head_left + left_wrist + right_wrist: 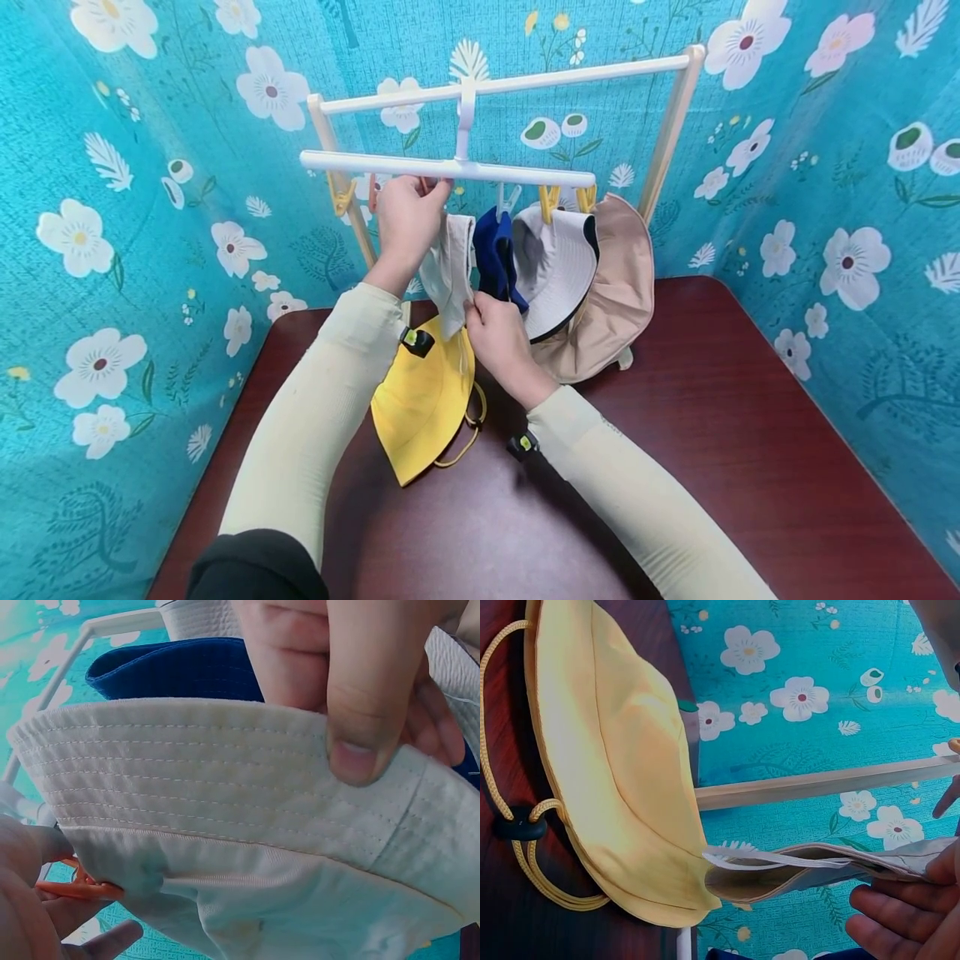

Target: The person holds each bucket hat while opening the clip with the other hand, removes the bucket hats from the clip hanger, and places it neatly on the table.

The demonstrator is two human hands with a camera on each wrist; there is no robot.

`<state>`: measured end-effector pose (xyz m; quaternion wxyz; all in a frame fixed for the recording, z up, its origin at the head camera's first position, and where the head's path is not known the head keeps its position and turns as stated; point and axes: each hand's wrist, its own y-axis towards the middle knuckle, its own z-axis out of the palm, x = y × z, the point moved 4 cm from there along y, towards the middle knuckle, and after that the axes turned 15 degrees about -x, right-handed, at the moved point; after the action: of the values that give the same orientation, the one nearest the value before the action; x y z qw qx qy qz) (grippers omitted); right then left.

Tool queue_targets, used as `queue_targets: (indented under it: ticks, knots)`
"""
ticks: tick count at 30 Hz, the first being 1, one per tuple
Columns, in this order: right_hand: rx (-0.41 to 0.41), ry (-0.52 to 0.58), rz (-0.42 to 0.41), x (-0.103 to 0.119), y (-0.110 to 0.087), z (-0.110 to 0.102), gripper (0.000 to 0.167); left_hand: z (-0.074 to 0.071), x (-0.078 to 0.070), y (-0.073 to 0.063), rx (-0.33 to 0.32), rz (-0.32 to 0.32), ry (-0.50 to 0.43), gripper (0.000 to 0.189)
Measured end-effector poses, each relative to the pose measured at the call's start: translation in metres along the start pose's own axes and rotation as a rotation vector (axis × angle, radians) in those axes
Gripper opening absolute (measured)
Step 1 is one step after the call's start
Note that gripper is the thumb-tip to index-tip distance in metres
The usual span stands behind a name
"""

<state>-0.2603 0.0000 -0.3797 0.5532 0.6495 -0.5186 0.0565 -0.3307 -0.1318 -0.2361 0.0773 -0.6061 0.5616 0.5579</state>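
Observation:
An off-white bucket hat [454,250] hangs below the white hanger [517,173], its stitched brim large in the left wrist view. My right hand [498,333] pinches that brim between thumb and fingers. Up at the hanger bar, my left hand [408,218] holds an orange clip [82,889], whose tip lies against the hat's crown. A yellow hat [420,400] with a cord and a black toggle rests on the table below. Just right of the off-white hat hangs a dark blue hat [491,250].
Farther right, a pale grey hat [558,267] and a beige hat [630,267] hang by yellow clips [550,202]. Another yellow clip [341,198] hangs at the bar's left end. The wooden rack [667,125] stands on the dark red table [750,417] before floral cloth.

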Motion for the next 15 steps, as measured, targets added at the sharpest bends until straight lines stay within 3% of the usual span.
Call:
queue_targets:
  ticks: [15]
  knots:
    - [-0.011, -0.012, -0.023, -0.0035, -0.0056, -0.0053, 0.033, 0.0026, 0.0, -0.0002, 0.013, -0.036, -0.008, 0.037]
